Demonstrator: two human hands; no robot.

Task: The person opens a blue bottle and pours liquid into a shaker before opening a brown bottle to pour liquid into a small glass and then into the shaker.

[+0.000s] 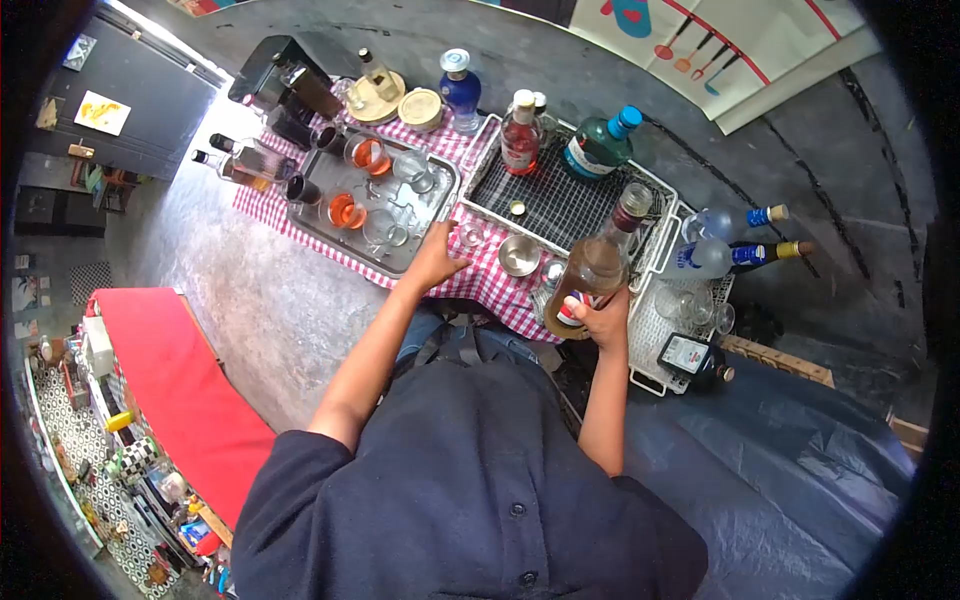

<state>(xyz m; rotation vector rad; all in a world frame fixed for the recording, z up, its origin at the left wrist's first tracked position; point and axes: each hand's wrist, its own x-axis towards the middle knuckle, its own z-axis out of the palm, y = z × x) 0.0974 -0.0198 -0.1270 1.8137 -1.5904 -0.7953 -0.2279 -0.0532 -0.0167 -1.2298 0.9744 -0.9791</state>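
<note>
My right hand [603, 318] is wrapped round the lower part of a large clear liquor bottle [597, 265] with pale amber liquid, tilted slightly, its dark-red-banded neck up. No cap shows on its mouth. Between the tray and the rack, my left hand [436, 260] is open, thumb and fingers apart, beside a small clear glass [472, 235]. A small metal bowl [519, 256] stands between my hands on the checkered cloth [490, 280]. A small gold cap [517, 208] lies on the black mesh of the white rack [560, 238].
The metal tray [425, 222] holds stemmed glasses, some with orange-red liquid [346, 212]. A pink bottle [520, 140] and a teal bottle [598, 148] stand on the rack. More bottles [700, 258] lie at right. A blue bottle [461, 95] stands behind.
</note>
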